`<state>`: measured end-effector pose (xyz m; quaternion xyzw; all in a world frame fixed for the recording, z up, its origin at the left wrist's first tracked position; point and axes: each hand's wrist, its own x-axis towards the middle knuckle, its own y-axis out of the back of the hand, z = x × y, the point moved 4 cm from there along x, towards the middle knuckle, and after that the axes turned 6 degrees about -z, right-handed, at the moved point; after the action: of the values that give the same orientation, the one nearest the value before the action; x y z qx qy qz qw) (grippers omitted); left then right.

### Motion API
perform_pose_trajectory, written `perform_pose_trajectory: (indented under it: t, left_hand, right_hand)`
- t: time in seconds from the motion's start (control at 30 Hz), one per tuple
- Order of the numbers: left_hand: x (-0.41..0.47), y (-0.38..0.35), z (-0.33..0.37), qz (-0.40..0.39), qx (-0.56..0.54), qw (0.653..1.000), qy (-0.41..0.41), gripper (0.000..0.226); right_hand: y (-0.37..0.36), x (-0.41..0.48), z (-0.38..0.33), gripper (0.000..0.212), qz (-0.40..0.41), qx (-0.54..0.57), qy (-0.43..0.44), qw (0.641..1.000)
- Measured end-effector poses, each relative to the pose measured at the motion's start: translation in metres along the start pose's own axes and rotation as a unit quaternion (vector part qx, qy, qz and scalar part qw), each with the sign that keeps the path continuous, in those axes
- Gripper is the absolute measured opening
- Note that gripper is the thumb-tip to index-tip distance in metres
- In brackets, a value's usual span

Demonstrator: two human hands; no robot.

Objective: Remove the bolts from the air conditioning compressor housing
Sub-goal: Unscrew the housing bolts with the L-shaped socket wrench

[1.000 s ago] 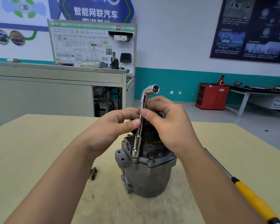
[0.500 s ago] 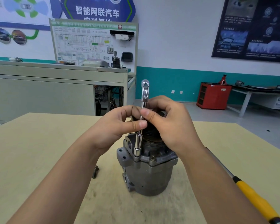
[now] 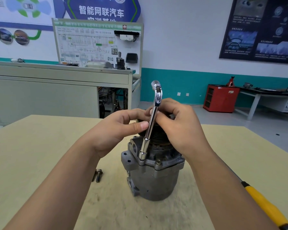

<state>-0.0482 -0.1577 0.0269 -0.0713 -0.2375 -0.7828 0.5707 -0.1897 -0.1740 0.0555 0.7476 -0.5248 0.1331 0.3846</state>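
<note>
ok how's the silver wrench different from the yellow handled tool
The wrench is chrome and bent at the top; the yellow-handled tool has a yellow grip. The wrench stands tilted on the compressor housing, pinched by left hand and right hand; the yellow-handled tool lies on the table, untouched. Both are long and slim.

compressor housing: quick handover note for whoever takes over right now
Left hand and right hand both pinch the shaft of the L-shaped socket wrench; its socket sits on the flange of the compressor housing.
Done: two loose bolts lie on the table, left of the housing.
Left: the spot under the socket, plus the front flange bolt still seated.
Yellow-handled screwdriver lies at right.
</note>
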Motion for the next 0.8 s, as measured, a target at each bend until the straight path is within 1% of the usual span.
perform_pose_trajectory:
  t: [0.1, 0.17, 0.23, 0.3, 0.37, 0.43, 0.47, 0.53, 0.6, 0.63, 0.7, 0.8]
  left_hand:
    - [0.0007, -0.0002, -0.0004, 0.005, 0.007, 1.000, -0.011, 0.016]
    - [0.0016, -0.0005, -0.0009, 0.015, 0.009, 1.000, -0.014, 0.013]
    - [0.0017, -0.0014, -0.0014, 0.018, -0.001, 1.000, -0.017, 0.009]
    - [0.0017, -0.0011, -0.0025, 0.018, -0.002, 1.000, -0.020, 0.004]
    - [0.0013, -0.0004, -0.0043, 0.022, 0.008, 1.000, -0.020, 0.018]
    - [0.0016, 0.0008, -0.0061, 0.024, 0.003, 1.000, -0.019, 0.035]
    - [0.0014, 0.0007, -0.0055, 0.023, -0.003, 1.000, -0.020, 0.037]
    - [0.0007, 0.0003, -0.0043, 0.023, -0.016, 0.999, -0.021, 0.030]
    - [0.0005, 0.0006, -0.0044, 0.029, -0.019, 0.999, -0.020, 0.021]
    - [0.0008, 0.0013, -0.0055, 0.035, -0.017, 0.999, -0.017, 0.021]
    - [0.0015, 0.0022, -0.0068, 0.047, -0.008, 0.999, -0.009, 0.024]
    - [0.0009, -0.0001, -0.0036, 0.029, 0.002, 1.000, -0.008, 0.030]
  right_hand:
    - [-0.0025, -0.0011, 0.0013, 0.013, 0.034, -0.012, -0.018, 0.999]
    - [-0.0042, -0.0017, 0.0018, 0.016, 0.049, -0.022, -0.031, 0.998]
    - [-0.0049, -0.0027, 0.0009, 0.016, 0.048, -0.023, -0.035, 0.998]
    - [-0.0046, -0.0039, -0.0011, 0.013, 0.033, 0.001, -0.030, 0.999]
    - [-0.0046, -0.0054, -0.0022, 0.015, 0.019, 0.035, -0.029, 0.999]
    - [-0.0045, -0.0058, -0.0013, 0.013, 0.023, 0.034, -0.032, 0.999]
    - [-0.0050, -0.0062, -0.0004, 0.016, 0.029, 0.021, -0.037, 0.999]
    - [-0.0060, -0.0069, 0.0008, 0.019, 0.042, 0.003, -0.048, 0.998]
    - [-0.0059, -0.0068, 0.0001, 0.019, 0.049, 0.000, -0.040, 0.998]
    - [-0.0056, -0.0062, -0.0006, 0.018, 0.049, 0.001, -0.029, 0.998]
    - [-0.0043, -0.0048, -0.0019, 0.016, 0.042, 0.007, -0.004, 0.999]
    - [-0.0042, -0.0034, -0.0037, 0.006, 0.017, 0.016, 0.019, 1.000]
